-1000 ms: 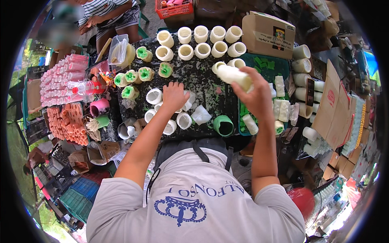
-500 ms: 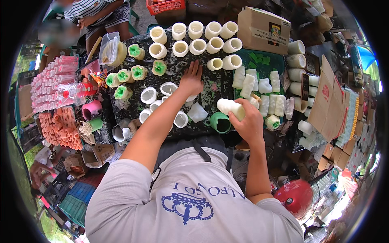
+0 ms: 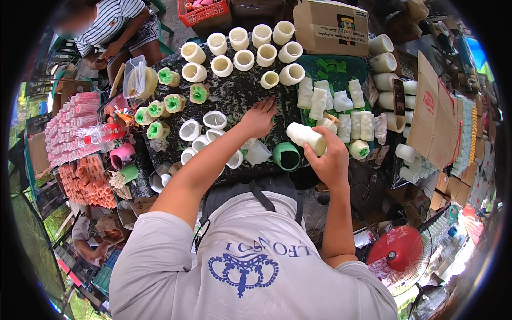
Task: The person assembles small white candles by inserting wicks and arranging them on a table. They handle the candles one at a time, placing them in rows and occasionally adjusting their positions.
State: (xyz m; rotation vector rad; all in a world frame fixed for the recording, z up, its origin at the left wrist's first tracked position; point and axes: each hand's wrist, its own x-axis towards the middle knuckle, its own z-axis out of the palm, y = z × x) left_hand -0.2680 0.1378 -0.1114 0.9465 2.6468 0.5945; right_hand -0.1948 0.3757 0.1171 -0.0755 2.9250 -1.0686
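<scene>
My left hand [image 3: 261, 117] lies on the black tabletop [image 3: 226, 98] with its fingers stretched out, holding nothing. Beyond it stand several hollow cream wax cups [image 3: 244, 60] in rows. White shell-like cups [image 3: 215, 119] cluster beside and partly behind my left forearm, near a crumpled white sheet [image 3: 258, 153]. My right hand [image 3: 332, 159] is closed around a bumpy cream wax candle [image 3: 303, 136], tilted on its side and held above the table's near edge. Just left of that hand, a green round container [image 3: 287, 157] shows a dark, open mouth.
A green tray [image 3: 349, 66] at right carries bumpy white candles [image 3: 318, 103] and green scraps. Green-centred candles [image 3: 199, 93] stand at left, by pink bundles [image 3: 72, 128]. A cardboard box [image 3: 330, 28] sits behind; a red fan [image 3: 393, 253] stands lower right. Another person [image 3: 114, 26] sits far left.
My left hand has slid right and nearer to me across the tabletop. The right hand keeps its hold on the candle and has shifted slightly. The whole view has shifted a little.
</scene>
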